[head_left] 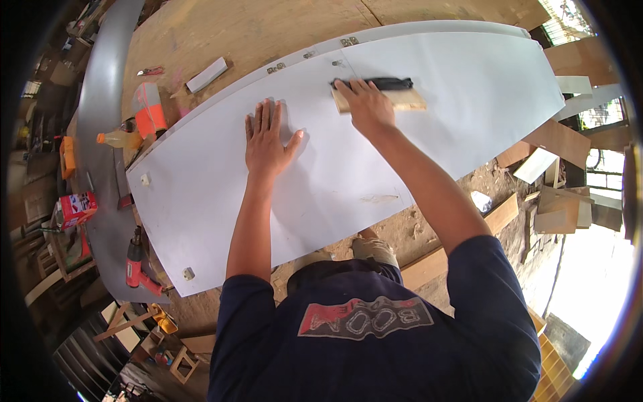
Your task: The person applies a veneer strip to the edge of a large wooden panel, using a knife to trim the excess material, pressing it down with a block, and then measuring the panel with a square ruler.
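Here, I have the wooden block (407, 100) running left-to-right beneath my curled right hand (370, 109), on the white panel (482, 100); my left hand (266, 139) rests apart, flat, farther left.

Smooth, faintly glossy panel (469, 94), wooden block (409, 101)

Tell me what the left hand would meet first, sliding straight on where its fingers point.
Probably the small metal fitting past the far edge of the white panel, though it may sit lower than the left hand.
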Demonstrator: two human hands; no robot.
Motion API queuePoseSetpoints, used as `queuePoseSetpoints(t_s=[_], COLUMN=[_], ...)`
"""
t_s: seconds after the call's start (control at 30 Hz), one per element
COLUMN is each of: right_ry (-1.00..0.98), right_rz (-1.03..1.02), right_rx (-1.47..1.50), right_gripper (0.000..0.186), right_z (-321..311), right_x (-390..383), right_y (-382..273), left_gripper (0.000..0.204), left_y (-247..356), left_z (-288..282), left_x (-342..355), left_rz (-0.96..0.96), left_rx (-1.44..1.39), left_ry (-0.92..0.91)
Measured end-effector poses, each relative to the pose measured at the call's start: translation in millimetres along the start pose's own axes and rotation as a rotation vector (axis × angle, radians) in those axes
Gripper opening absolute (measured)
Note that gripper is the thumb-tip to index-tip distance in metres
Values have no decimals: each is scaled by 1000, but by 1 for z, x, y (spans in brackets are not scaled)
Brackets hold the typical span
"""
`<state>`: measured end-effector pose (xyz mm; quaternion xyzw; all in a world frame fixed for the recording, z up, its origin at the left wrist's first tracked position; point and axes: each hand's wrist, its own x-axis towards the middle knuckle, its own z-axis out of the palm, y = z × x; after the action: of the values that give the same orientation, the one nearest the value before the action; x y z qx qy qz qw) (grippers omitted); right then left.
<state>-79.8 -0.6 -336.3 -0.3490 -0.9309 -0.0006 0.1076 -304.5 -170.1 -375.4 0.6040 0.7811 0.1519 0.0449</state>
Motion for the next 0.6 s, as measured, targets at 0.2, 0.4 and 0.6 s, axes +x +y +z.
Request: queuePoseSetpoints(t_s=[0.2,0.4,0.6], right_ry=[-294,-393,-211], right_rz=[88,147,223], right_rx=[-6,190,160], right_gripper=[58,64,65], right_z=[-25,-100,-86], right_x=[-14,-221,-208], right_y=[-22,-52,-40], left_gripper=[90,92,93], left_y=[-12,-4,2], left_z=[3,2,-1], left_x=[3,0,-2], left_rz=[-9,-21,-14], left_rx=[38,49,60], left_ry=[-14,-45,-48])
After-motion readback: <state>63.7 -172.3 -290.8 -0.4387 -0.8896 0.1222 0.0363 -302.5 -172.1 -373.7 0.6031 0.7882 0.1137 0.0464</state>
